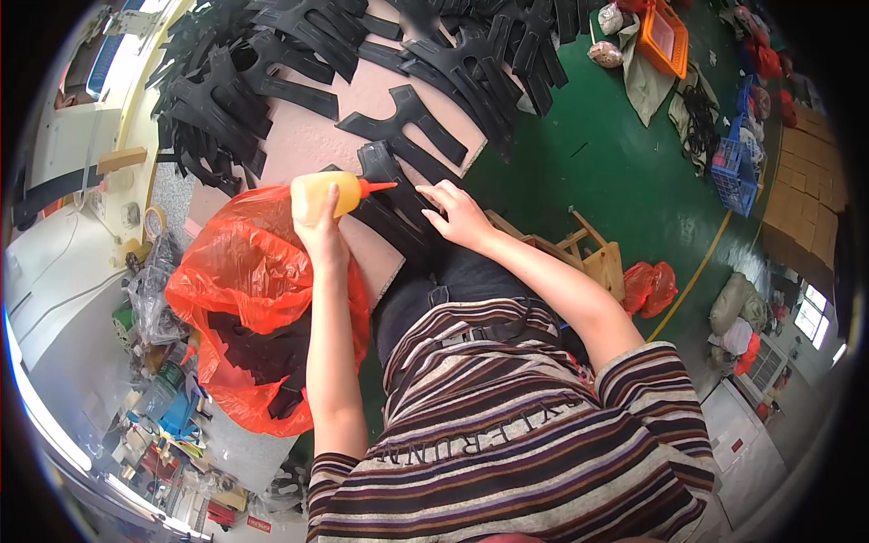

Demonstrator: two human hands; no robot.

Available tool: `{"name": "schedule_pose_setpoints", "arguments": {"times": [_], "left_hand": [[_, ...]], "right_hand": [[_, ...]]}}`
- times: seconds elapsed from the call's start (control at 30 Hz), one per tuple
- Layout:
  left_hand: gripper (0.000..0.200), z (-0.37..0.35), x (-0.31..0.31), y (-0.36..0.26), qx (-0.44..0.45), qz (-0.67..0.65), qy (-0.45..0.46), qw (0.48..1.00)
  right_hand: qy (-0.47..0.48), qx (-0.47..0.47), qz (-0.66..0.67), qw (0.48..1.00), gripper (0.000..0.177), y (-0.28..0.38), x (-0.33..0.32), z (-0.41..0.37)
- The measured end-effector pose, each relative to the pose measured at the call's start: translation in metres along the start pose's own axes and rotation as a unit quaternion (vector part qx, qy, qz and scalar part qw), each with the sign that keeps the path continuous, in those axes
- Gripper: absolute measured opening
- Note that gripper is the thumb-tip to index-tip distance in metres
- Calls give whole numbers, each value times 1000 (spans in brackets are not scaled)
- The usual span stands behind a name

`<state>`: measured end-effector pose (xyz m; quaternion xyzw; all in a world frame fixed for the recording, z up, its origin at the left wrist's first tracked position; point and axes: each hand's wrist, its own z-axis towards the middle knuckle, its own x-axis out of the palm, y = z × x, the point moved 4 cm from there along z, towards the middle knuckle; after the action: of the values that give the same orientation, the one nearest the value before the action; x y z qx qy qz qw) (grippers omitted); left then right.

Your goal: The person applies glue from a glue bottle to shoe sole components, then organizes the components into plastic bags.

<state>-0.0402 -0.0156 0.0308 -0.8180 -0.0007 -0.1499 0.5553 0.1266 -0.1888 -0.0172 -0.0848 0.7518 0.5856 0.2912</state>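
My left hand (322, 237) is wrapped around a yellow squeeze bottle (312, 195) with a red pointed nozzle. The bottle lies tilted on its side, its tip pointing right over a black forked cut piece (382, 163) on the pale pink board (303, 136). At that piece's right edge is my right hand (458, 217), thumb and fingers apart, fingertips right by the black material. Another forked black piece (401, 118) lies flat just beyond. Below the bottle, a second dark strip (385, 226) reaches toward my lap.
Heaps of black pieces (217, 90) cover the board's far side. A red plastic bag (244, 253) with dark scraps stands at my left. To the right are a wooden stool (602, 265), red bags (650, 288), a blue crate (733, 176) and an orange basket (663, 41) on the green floor.
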Motion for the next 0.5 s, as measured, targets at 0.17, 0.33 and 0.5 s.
{"name": "schedule_pose_setpoints", "arguments": {"times": [0.17,0.33,0.5], "left_hand": [[43,-3,-5,26,38,31,-37,998],[41,-19,-3,29,51,97,-11,994],[39,-59,4,38,12,124,45,991]], "right_hand": [[1,29,36,999,34,-1,0,-1],[4,51,74,996,31,-14,4,-1],[-23,21,105,994,32,-30,7,4]]}}
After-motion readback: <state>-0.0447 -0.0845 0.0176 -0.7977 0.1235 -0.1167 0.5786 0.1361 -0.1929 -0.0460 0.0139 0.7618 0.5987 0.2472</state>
